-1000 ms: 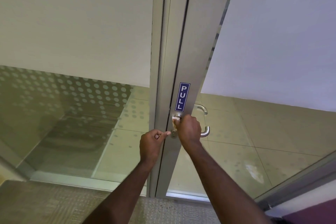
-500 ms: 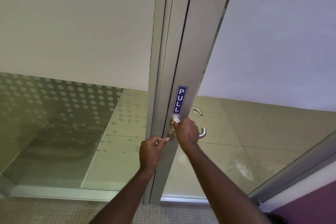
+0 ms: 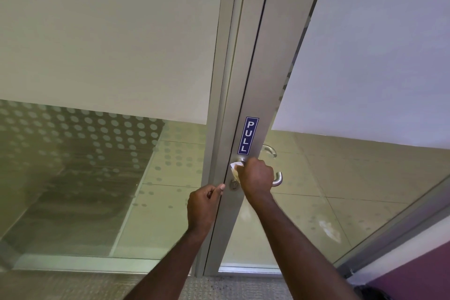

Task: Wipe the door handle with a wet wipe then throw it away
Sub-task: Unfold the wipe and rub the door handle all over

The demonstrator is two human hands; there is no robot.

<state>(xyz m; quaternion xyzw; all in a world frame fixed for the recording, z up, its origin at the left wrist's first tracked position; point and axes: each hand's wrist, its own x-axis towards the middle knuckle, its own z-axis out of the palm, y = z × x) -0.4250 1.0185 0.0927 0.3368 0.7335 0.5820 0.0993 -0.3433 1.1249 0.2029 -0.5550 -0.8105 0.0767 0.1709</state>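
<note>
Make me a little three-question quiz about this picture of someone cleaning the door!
1. True or false: the right hand holds the wet wipe on the door handle.
2. Which word is on the blue sign? A) PUSH B) PULL C) EXIT
3. Fill in: the left hand is closed beside the door's ____.

Key: 1 true; 2 B; 3 keyhole.

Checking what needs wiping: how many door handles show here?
2: one under the right hand and wet wipe on the near side, one behind the glass. More may be hidden.
</note>
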